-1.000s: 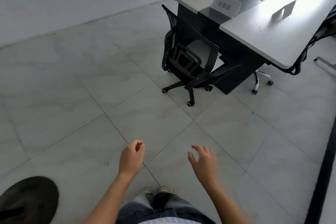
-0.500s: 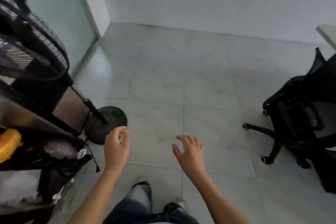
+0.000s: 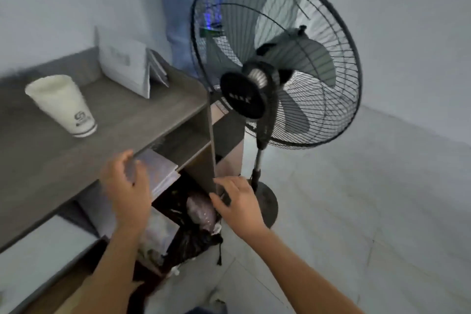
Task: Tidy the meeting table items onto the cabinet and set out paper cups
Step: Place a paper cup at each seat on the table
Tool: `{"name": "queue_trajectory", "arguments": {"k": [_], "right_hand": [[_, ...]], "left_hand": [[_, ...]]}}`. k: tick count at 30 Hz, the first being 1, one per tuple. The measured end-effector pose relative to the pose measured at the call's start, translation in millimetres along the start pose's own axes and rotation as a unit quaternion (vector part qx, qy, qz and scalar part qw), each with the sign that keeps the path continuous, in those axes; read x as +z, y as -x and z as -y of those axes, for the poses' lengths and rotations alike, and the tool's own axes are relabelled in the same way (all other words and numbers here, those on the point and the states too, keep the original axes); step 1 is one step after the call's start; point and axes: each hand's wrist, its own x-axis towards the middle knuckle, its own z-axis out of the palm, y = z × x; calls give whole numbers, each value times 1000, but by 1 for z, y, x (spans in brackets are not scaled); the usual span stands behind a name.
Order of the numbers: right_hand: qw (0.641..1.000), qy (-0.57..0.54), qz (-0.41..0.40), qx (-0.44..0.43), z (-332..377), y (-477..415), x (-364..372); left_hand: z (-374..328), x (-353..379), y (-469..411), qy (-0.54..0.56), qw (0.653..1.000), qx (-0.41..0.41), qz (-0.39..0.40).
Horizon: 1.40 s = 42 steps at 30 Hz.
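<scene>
Light: dim, cool, diffuse | Shadow: deep under cabinet [image 3: 142, 112] | Glare: sheen, fan [image 3: 257, 78] | Blur: motion smear on left hand [image 3: 127, 186], paper cup [image 3: 61, 104] | Edges: wide-angle bowing

White paper cup [image 3: 61, 106], upright on grey cabinet [image 3: 153, 110]

A grey wood-grain cabinet [image 3: 114, 120] stands against a pale wall, its top carrying a white paper cup [image 3: 62, 106] with a dark logo, set upright toward the left. Well apart from it, at the back right corner, several folded white cards [image 3: 127, 69] stand bunched together. On the open shelf [image 3: 186, 145] under the top, a stack of glossy booklets [image 3: 159, 171] lies near the front edge. The light tiled floor [image 3: 356, 211] beside the cabinet bears the round black base [image 3: 267, 201] of a pedestal fan, and a black plastic bag [image 3: 193, 239] sits at the cabinet's foot.
</scene>
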Motion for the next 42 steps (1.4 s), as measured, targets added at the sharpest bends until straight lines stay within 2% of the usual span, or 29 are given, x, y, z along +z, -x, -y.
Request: {"name": "queue_trajectory", "arguments": {"k": [4,6,9,13,17,20,22,25,29,32,36,42], "right_hand": [[999,-23,38,-25,37,-64,22],[997,-30,45,-46,53,-90,33],[996,-29,51,-72,69,-117,48],[992,-49,65,-91,79,-134,62],[989,-50,102,-96,77,-141,67],[990,-64,90,-88,70,-146,64],[992,-90,69,-61,67,-146,57],[986,-159,33,-35,62,-143,38],[980,-195,-20,-38,49,-124,9],[983,-176,-48,-18,28,-96,-9],[988,-111,-92,60,-6,-43,-20],[967,-39,-164,191,-38,47,-45]], "left_hand": [[37,-17,-78,-44,997,-11,-68],[56,-19,-111,-64,991,-81,-89],[81,-15,-148,-24,985,-163,-48],[99,-4,-177,39,978,-203,-8],[102,5,-186,78,976,-200,-38],[90,8,-180,107,979,-170,-45],[74,10,-164,98,985,-141,-3],[50,20,-129,66,988,-89,109],[27,36,-73,56,972,-24,227],[26,48,-43,5,956,12,294],[30,71,-6,-33,903,72,422],[-1,106,60,-24,818,173,548]]}}
